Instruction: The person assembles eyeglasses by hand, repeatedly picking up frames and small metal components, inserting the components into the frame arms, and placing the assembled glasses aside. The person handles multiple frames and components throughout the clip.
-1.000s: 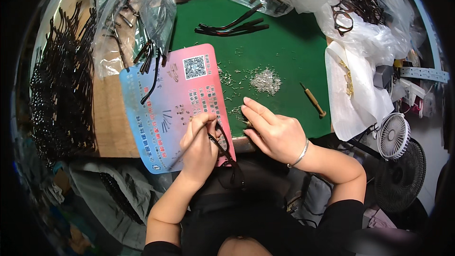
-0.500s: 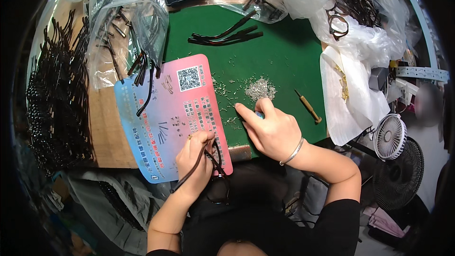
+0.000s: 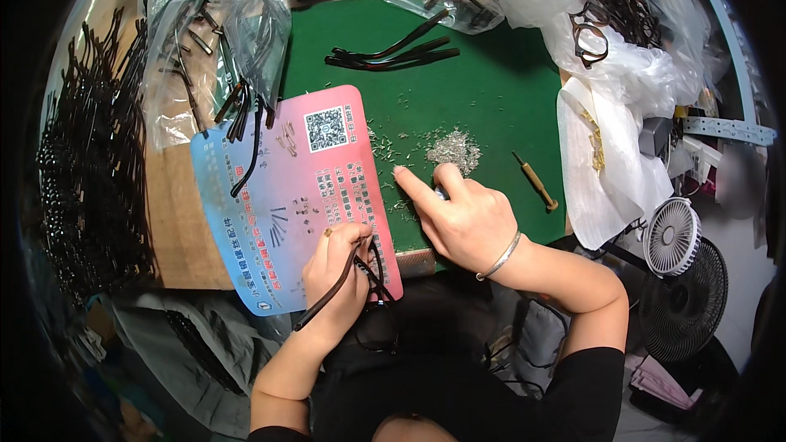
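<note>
Spectacles (image 3: 327,295), dark-framed, lie in the person's left hand (image 3: 336,266), above the lower right part of a pink-and-blue card (image 3: 286,165). As I view it through the head camera, this hand's grip pinches them between thumb and bent fingers; one temple slants down to the left across the hand, and the rim hangs beyond the near edge of the wooden counter (image 3: 176,221).

The right hand (image 3: 471,225), wearing a silvery bracelet (image 3: 499,260), is palm down over a green mat (image 3: 508,115). Its index finger is spread from the others toward loose metal parts (image 3: 401,211) beside the card; I cannot tell whether the fingertip touches any. A bluish object (image 3: 442,193) shows between the fingers, mostly hidden, and I cannot tell whether the grip is closed on it.

Just beyond this hand lies a heap of tiny silvery pieces (image 3: 454,152). To its right rests a screwdriver (image 3: 536,182) with a yellowish handle; farther back lie several dark temples (image 3: 397,57). A clear bag (image 3: 176,115) holding similar temples overlaps the card's upper left. At right, gold-coloured parts (image 3: 593,143) rest on a white sheet (image 3: 585,205), near a white fan (image 3: 673,237).
</note>
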Available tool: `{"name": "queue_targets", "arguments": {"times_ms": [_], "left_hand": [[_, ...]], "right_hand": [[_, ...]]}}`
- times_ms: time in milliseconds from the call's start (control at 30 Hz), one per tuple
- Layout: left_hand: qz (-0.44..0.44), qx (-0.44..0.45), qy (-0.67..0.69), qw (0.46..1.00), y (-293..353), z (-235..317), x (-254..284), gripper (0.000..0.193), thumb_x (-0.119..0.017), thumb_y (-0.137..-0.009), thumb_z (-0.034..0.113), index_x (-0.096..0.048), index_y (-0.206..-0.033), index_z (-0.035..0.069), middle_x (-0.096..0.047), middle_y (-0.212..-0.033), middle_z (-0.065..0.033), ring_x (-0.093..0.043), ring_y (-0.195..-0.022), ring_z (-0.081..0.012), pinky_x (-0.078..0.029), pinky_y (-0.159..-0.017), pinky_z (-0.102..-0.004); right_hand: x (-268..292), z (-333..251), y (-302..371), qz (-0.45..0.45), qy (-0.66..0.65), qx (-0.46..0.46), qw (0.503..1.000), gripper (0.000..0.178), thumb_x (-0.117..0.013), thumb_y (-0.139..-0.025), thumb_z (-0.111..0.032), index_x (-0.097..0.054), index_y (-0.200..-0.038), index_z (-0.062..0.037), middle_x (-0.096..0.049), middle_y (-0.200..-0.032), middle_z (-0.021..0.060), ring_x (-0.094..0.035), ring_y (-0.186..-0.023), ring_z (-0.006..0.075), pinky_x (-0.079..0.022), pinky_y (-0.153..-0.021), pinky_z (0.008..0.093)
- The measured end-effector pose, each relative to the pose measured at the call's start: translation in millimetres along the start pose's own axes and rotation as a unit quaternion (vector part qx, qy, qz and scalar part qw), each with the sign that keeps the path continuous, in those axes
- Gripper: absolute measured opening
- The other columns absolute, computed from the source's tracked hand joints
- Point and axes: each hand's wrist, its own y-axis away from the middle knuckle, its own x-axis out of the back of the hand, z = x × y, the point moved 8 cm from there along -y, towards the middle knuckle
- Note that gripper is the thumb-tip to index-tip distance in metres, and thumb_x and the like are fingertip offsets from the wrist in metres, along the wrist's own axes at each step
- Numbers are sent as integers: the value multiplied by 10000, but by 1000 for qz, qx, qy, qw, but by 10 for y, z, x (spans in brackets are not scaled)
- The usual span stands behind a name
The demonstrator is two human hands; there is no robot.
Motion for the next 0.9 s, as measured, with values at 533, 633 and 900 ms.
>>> {"name": "queue_targets", "arguments": {"times_ms": [533,633,900], "left_hand": [[-118,126,81,982,-178,-57,-30,68,-500,-910,29,-540,-945,-13,-581,-734,-42,-538,-570,-68,-462,-528,-218],[-103,112,75,985,-160,-54,-27,62,-498,-909,19,-539,-942,-15,-579,-729,-41,-535,-568,-67,-460,-526,-219],[-91,106,74,987,-132,-56,-45,116,-527,-833,-69,-533,-934,-12,-578,-778,-112,-585,-577,-185,-471,-546,-287]], "right_hand": [[-219,-155,204,-156,-262,42,952,382,-567,-825,-148,-544,-1206,-171,-459,-833,95,-539,-604,230,-493,-514,326],[-210,-155,188,-163,-281,44,945,353,-546,-826,-152,-542,-1180,-153,-476,-841,147,-566,-584,281,-512,-525,367],[-185,-185,177,-142,-228,97,958,431,-581,-787,-153,-533,-1214,-170,-457,-810,87,-530,-551,215,-471,-464,318]]}}
